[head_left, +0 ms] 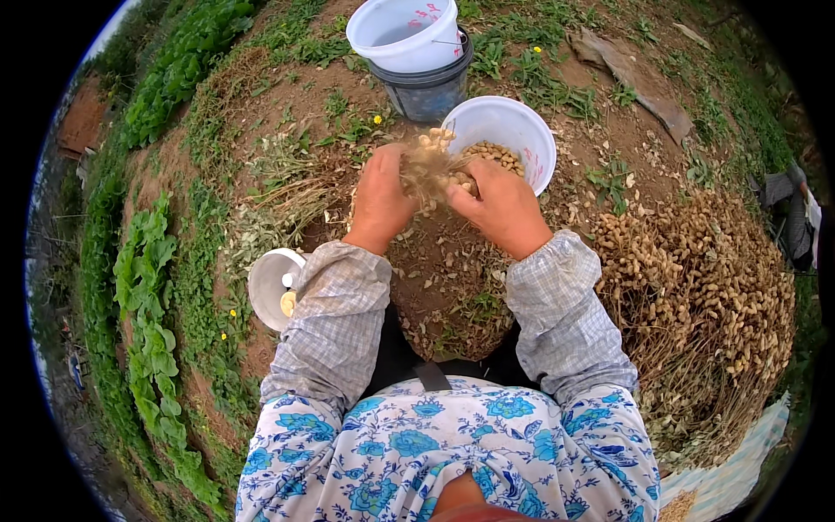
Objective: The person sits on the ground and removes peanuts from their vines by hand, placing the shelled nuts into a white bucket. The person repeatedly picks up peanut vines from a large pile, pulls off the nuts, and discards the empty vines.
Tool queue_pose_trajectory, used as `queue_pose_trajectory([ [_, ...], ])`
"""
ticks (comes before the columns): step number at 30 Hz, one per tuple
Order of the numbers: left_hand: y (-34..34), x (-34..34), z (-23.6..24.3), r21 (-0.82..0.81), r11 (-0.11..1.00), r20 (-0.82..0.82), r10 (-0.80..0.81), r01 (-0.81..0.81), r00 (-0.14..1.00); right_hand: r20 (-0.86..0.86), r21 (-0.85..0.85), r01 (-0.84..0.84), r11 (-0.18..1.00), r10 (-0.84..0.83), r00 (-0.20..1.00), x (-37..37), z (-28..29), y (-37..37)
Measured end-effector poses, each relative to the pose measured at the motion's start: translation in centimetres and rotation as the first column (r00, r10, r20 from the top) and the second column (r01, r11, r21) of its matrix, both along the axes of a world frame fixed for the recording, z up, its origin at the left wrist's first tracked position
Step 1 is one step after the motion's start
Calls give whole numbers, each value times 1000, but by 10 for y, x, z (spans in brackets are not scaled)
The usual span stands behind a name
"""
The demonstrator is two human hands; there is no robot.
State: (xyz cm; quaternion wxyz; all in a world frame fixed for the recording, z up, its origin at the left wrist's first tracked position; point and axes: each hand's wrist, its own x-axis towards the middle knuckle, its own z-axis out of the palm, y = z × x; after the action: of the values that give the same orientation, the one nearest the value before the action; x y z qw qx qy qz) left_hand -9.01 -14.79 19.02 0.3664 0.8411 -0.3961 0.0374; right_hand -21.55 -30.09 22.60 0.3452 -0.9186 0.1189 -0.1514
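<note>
In front of my body, both hands are raised close together over the soil. My left hand (383,196) is closed around a peanut plant (424,174), whose roots and stems look blurred between the hands. My right hand (503,207) has its fingers curled round peanuts on the same plant. Pale pods stick up above the fingers. Just beyond my right hand, a white bucket (537,137) leans tilted toward me, with loose peanuts (496,156) inside it. The fingertips partly hide behind the plant and the backs of the hands.
A large heap of peanut plants (696,296) lies at the right. Pulled stalks (300,187) lie at the left. A small white pail (265,283) rests near my left forearm. Farther off, another white bucket (404,39) sits in a dark bucket (430,91). Leafy greens (152,339) grow leftmost.
</note>
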Motion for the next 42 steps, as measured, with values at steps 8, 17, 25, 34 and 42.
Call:
queue_pose_trajectory([
  [8, -2, -3, 3, -17, 999, -38, -49, 48, 998, -22, -47, -56, 997, 55, 998, -4, 5, -6],
  [17, -2, -5, 5, -26, 993, -132, -120, 118, 984, -1, 291, -159, 943, 166, 986, 3, -19, -25],
  [25, 22, 27, 0, -28, 992, -262, 112, -123, 958, -44, 791, 22, 612, 21, 999, -4, 2, -49],
  [34, 11, 22, -12, -50, 995, -194, 77, -88, 978, 147, 157, 14, 987, -38, 988, 14, -26, -30],
  [42, 3, 10, -10, -41, 998, -216, 32, -42, 976, 193, 49, -25, 998, 15, 981, 16, -20, 13],
])
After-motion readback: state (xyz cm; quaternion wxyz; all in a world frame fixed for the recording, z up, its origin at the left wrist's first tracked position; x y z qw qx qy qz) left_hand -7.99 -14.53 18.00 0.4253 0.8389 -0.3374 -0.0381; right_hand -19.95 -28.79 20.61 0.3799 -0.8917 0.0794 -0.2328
